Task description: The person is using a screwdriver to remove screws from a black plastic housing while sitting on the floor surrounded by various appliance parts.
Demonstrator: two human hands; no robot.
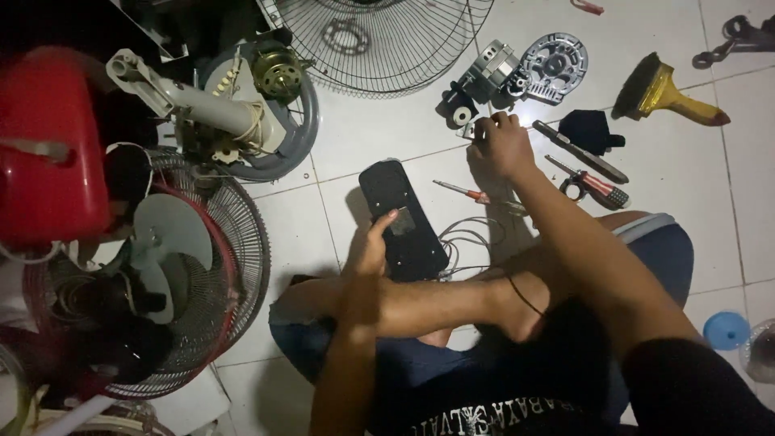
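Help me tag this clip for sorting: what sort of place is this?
Probably an informal fan-repair spot on a white tiled floor, at home or in a small workshop. Wire fan guards, a bare motor and a screwdriver lie around a seated person whose left hand rests on a black panel.

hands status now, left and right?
Left hand: shut on black panel.
Right hand: fingers pinched at small part beside motor; grip unclear.

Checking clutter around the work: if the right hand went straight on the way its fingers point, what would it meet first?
Probably the grey metal motor with its round finned end plate, just beyond the right hand; depth is unclear.
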